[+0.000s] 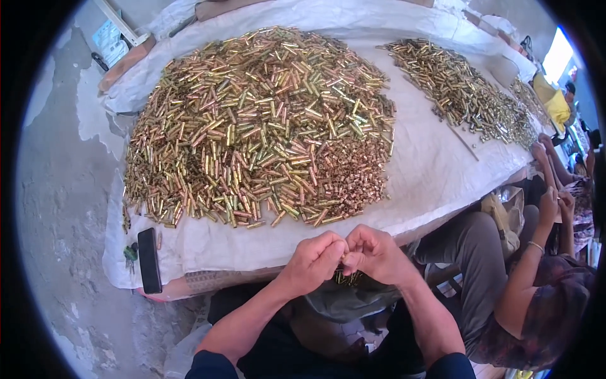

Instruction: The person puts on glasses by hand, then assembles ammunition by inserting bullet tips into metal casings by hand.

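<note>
One wide white-covered counter (435, 183) spreads out in front of me, and most of what I judge to be left lies loose on it. The big heap (259, 120) of brass-coloured tubes fills its left and middle, so I reckon the work is far from finished. To the far right, well apart from that, lies a second, smaller heap (454, 82), also loose. A co-worker sits on my right, both of that person's hands (558, 202) held together over the lap.

Just below my hands, in the dark cloth (344, 302) at my lap, rest some brass-coloured pieces (347, 278). They may be the finished share, a small one beside the heap, but my hands hide part of them, and I cannot tell whether they are done.

My left hand (315, 259) is curled nearly closed, fingertips and thumb pinched together; my right hand (374, 256) meets it, fingers bent, thumb pressing in. Between them they have hold of one small brass-coloured piece (344, 258), above the near edge of the counter. It looks mid-step to me, though whether it is one part or two is too small to tell.

A black phone (149, 260) lies near left, untouched. Short ring-like bits (353, 174) crowd the heap's near right corner, unused as far as I can judge.
</note>
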Demonstrator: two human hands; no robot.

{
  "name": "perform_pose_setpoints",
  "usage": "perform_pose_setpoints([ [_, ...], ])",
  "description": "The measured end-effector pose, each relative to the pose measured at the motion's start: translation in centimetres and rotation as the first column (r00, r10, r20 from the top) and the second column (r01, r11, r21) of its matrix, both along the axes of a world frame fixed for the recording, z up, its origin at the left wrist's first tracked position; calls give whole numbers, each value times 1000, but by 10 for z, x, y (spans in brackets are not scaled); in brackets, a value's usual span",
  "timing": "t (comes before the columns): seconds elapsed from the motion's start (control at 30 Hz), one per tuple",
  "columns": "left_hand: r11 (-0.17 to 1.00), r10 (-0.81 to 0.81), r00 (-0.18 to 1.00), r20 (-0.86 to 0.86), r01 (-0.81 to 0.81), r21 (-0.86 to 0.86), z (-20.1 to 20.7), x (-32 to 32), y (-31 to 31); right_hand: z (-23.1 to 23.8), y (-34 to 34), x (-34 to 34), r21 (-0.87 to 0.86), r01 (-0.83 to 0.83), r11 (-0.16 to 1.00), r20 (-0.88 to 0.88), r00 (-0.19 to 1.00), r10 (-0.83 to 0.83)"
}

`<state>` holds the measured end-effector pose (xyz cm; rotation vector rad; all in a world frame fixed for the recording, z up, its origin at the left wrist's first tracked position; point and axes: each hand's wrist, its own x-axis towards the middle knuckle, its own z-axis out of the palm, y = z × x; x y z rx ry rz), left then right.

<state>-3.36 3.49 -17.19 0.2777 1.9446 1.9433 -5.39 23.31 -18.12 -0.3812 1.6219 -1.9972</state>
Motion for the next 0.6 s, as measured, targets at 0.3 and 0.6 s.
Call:
perform_pose_setpoints([
  [0.3, 762, -191, 722, -665, -318, -564, 6, -31, -7, 6, 27, -44, 486, 441, 754, -628, 777, -50],
  [0.6, 611, -163, 722, -672, -461, -644, -6, -50, -24, 9, 4, -58, 690, 478, 544, -643, 750, 156],
])
